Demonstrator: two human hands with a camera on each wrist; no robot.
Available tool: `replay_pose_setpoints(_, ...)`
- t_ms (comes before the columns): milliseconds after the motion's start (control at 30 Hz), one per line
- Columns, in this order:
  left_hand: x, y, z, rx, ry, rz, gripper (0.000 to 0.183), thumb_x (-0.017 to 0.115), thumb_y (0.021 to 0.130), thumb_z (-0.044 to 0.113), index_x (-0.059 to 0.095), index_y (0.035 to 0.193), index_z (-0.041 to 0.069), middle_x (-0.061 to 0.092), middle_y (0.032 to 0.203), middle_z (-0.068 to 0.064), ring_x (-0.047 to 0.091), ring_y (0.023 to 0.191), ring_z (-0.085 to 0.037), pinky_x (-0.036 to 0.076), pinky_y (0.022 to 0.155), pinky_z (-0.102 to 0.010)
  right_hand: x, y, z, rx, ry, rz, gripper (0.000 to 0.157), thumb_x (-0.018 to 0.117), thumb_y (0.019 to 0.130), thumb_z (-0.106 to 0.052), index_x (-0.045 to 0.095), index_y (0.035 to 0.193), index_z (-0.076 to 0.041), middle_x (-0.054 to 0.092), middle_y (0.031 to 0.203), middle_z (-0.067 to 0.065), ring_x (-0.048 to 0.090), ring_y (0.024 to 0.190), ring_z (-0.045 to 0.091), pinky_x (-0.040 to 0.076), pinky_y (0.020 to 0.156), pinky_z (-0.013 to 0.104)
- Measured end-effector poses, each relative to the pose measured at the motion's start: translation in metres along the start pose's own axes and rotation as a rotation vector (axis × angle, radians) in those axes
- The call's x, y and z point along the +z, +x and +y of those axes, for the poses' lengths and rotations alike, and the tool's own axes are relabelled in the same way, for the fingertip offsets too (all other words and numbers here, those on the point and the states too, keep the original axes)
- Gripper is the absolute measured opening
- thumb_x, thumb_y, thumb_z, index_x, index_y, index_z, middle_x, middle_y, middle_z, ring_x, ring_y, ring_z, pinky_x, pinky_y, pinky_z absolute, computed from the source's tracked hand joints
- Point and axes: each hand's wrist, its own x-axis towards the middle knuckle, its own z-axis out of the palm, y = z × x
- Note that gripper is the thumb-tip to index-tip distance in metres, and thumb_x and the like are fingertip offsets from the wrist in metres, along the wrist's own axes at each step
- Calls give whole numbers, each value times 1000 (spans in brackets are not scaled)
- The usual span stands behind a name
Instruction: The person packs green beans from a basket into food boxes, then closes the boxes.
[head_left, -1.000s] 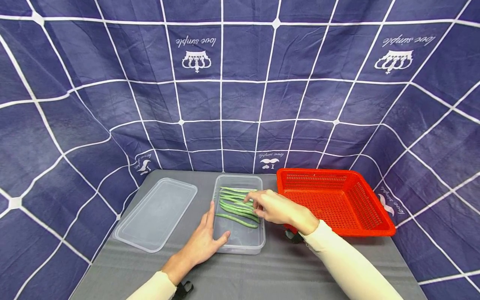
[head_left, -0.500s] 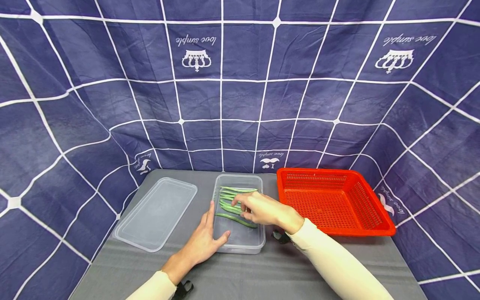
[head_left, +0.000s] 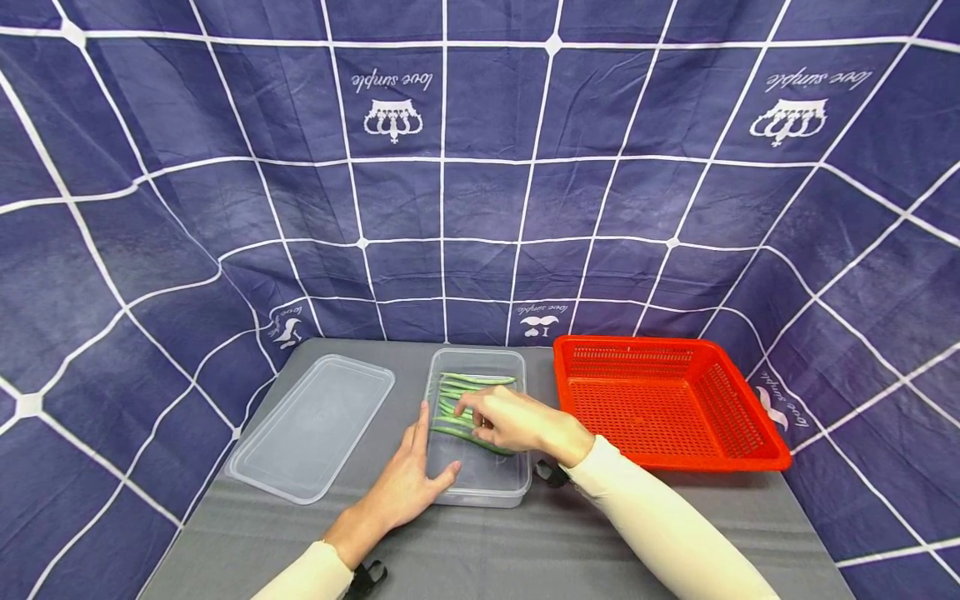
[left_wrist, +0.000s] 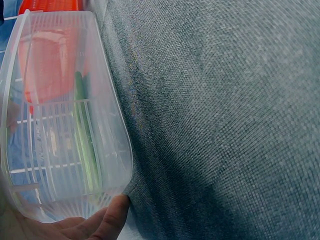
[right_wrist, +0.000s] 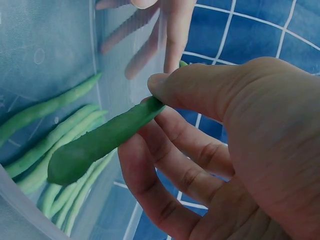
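Observation:
A clear plastic container (head_left: 480,500) stands mid-table with several green beans (head_left: 477,380) lying crosswise in it. My right hand (head_left: 513,423) is over the container and pinches a green bean (right_wrist: 95,145) between thumb and fingers, its near end sticking out towards the right wrist camera. In the head view this hand covers part of the beans. My left hand (head_left: 408,482) rests against the container's left side, fingers straight along the wall and thumb at the near-left part. In the left wrist view, its fingers (left_wrist: 114,217) touch the outside of the container.
A translucent lid (head_left: 315,429) lies flat on the grey cloth to the left. To the right stands a red perforated basket (head_left: 645,417). A blue cloth with white lines (head_left: 480,200) hangs behind and at both sides.
My right hand has moved left and slightly nearer across the container, drawing closer to the nearest beans. My left hand, the lid and the basket have stayed put.

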Motion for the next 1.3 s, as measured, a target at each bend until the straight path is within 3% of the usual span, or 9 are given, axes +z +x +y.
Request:
replay_pose_setpoints(333,-1,0,1,-3,-12,-13,120,82,106,50,10,185,-4,48,173,-36,61,154,-55,54,125,-67,6,1,2,18,-7,-6,34,81,104,-5,76,136,-15,79,95,-5,66,80,1,57,75,21)
replay_pose_setpoints(600,0,0,1,1,-10,-13,120,81,106,51,10,185,-4,48,173,-36,61,153,-55,54,124,-67,8,-1,5,38,-16,-5,38,84,102,-3,76,137,-15,86,116,7,73,90,7,62,81,24)
replay_pose_setpoints(933,-1,0,1,-4,-6,-11,119,82,106,50,11,185,-5,48,173,-36,60,154,-55,53,125,-67,8,-4,4,31,-35,10,34,83,103,-5,78,134,-15,84,114,1,75,92,8,62,82,24)
replay_pose_setpoints(1300,0,0,0,-2,-12,-6,119,82,106,49,11,184,-6,48,173,-36,59,156,-55,52,126,-68,11,-5,4,44,-19,15,28,82,105,-10,78,132,-17,85,114,3,75,91,7,63,84,27)
